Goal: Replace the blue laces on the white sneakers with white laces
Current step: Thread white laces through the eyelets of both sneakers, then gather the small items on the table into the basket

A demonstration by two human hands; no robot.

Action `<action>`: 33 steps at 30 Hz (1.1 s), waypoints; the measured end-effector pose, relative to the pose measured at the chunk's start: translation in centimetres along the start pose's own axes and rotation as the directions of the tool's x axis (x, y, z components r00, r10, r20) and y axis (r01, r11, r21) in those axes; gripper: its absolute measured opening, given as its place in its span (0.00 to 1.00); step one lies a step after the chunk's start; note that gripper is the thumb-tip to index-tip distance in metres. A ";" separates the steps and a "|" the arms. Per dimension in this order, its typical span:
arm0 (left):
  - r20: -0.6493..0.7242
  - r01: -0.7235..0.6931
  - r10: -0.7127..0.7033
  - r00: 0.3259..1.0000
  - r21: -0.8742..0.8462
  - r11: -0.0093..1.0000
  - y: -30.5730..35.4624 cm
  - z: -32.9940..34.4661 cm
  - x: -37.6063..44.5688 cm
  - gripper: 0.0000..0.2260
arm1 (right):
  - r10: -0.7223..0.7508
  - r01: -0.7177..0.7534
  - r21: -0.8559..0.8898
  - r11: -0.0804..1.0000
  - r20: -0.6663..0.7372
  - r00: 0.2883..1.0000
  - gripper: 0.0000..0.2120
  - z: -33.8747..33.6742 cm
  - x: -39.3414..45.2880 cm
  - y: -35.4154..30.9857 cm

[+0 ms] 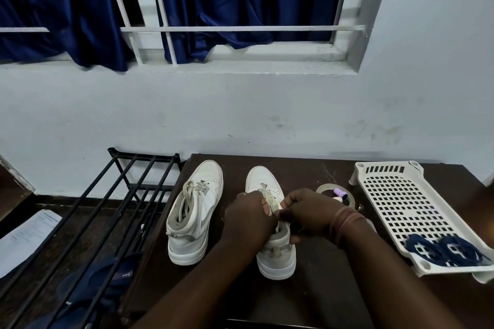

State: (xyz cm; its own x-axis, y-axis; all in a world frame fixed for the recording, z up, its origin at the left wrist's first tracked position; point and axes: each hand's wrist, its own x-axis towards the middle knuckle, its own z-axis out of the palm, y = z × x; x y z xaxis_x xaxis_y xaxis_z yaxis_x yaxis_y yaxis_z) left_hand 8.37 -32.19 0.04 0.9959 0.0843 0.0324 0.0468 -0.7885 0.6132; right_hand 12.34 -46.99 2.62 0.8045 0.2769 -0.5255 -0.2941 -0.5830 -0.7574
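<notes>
While both blue laces lie coiled on the white tray at the right of the brown table, work looks near its end. Left sneaker stands already laced in white. Right sneaker, just beside it, has its white lace up to the top eyelets. Next move likely calls for drawing both ends even and tying. Left hand and right hand meet over the tongue, fingers curled, each pinching the lace, forearms angled inward.
</notes>
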 end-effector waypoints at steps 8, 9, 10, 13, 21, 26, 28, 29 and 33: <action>0.339 0.127 -0.012 0.941 -0.319 0.939 -1.1 -4.2 0.7 0.06 | -0.070 -0.007 -0.281 0.960 -0.265 0.962 0.05 3.0 0.1 -0.8; 0.297 0.118 -0.020 0.955 -0.317 0.941 -1.5 -4.4 0.8 0.06 | -0.085 -0.010 -0.312 0.950 -0.292 0.953 0.04 3.3 0.3 -0.8; 0.242 0.113 -0.036 0.970 -0.310 0.944 -1.9 -4.7 0.9 0.06 | -0.091 -0.017 -0.328 0.945 -0.311 0.946 0.04 3.6 0.3 -0.8; 0.017 0.069 -0.067 0.998 -0.201 0.977 -3.3 -5.5 1.1 0.08 | -0.069 -0.041 -0.335 0.942 -0.309 0.949 0.04 3.7 0.4 -1.2; -0.151 0.033 -0.061 0.987 -0.181 0.983 -5.1 -7.8 0.6 0.18 | -0.135 -0.010 -0.375 0.927 -0.358 0.924 0.10 4.5 0.9 -1.9; -0.430 0.150 -0.233 0.872 -0.218 0.964 -6.9 -10.8 0.2 0.18 | -0.191 0.052 -0.292 0.955 -0.469 0.862 0.07 6.3 1.4 -2.5; -0.328 0.289 -0.377 0.866 -0.287 0.913 -7.5 -11.6 0.1 0.17 | -0.198 0.080 -0.256 0.963 -0.477 0.856 0.06 7.3 1.6 -2.8; -0.219 0.386 -0.447 0.867 -0.271 0.882 -7.9 -11.7 0.1 0.15 | -0.198 0.095 -0.230 0.969 -0.479 0.855 0.06 7.8 1.6 -3.0; 0.088 0.529 -0.524 0.847 -0.037 0.848 -9.6 -11.2 0.0 0.14 | -0.157 0.106 -0.143 0.984 -0.421 0.893 0.08 9.2 1.8 -3.6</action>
State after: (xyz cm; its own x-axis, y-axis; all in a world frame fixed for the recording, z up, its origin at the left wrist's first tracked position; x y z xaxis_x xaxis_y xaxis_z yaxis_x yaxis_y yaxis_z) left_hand 7.10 -17.78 2.97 0.8259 0.4312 -0.3632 0.5632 -0.6015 0.5666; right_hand 10.07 -37.40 0.84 0.9823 0.0172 -0.1867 -0.1303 -0.6533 -0.7458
